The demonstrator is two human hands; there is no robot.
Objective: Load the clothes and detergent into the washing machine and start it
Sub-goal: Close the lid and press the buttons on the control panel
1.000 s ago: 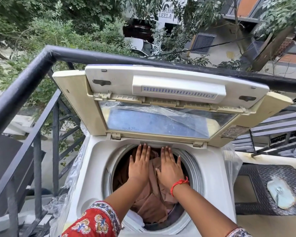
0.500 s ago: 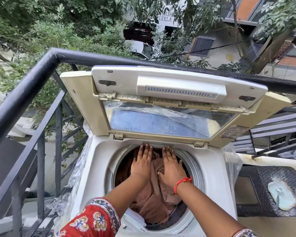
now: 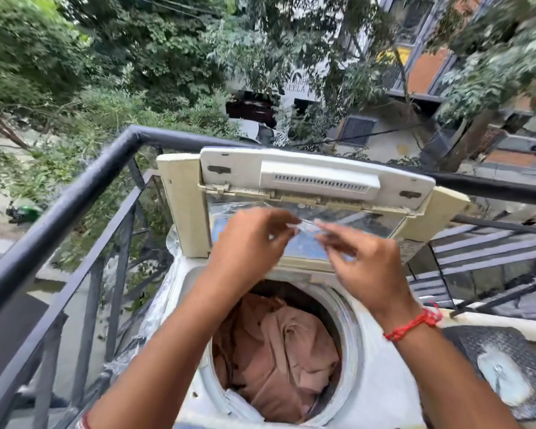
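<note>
A white top-loading washing machine point(image 3: 381, 382) stands with its lid point(image 3: 319, 168) folded upright. Brownish-pink clothes point(image 3: 285, 351) fill the drum. My left hand point(image 3: 248, 243) and my right hand point(image 3: 365, 264) hover above the drum, in front of the lid's plastic-covered window. The fingers are loosely spread and motion-blurred, and their tips nearly meet near a glint of clear film. Neither hand plainly holds anything. No detergent is in view.
A black metal railing point(image 3: 75, 193) runs along the left and behind the machine, with trees and a street below. At the right stands a dark woven stool point(image 3: 477, 339) with a pale flat object point(image 3: 502, 379) on it. Clear plastic wrap hangs down the machine's left side.
Both hands have lifted off the clothes in the drum and risen in front of the lid. The camera has tilted up and pulled back.
</note>
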